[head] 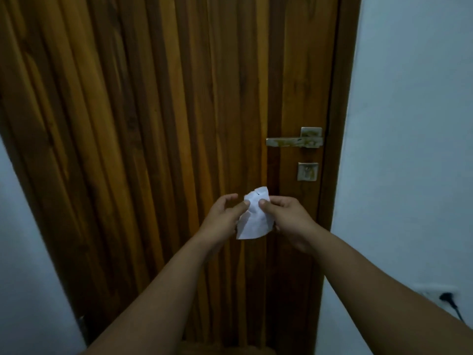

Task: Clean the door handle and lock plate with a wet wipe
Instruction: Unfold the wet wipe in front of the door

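Note:
A white wet wipe (253, 219) is held between both hands in front of the wooden door (153, 124). My left hand (222, 219) pinches its left edge with the thumb, the other fingers spread. My right hand (286, 219) grips its right side. The stained metal door handle (294, 141) sits above and to the right of the hands, lever pointing left. Below it is the small square lock plate (308, 171). Both hands are apart from the handle and the plate.
A dark door frame (340, 124) runs down the right of the door, with a pale wall (409, 149) beyond it. A wall socket with a black plug (446, 296) is at the lower right. Another pale wall (23, 252) shows at the lower left.

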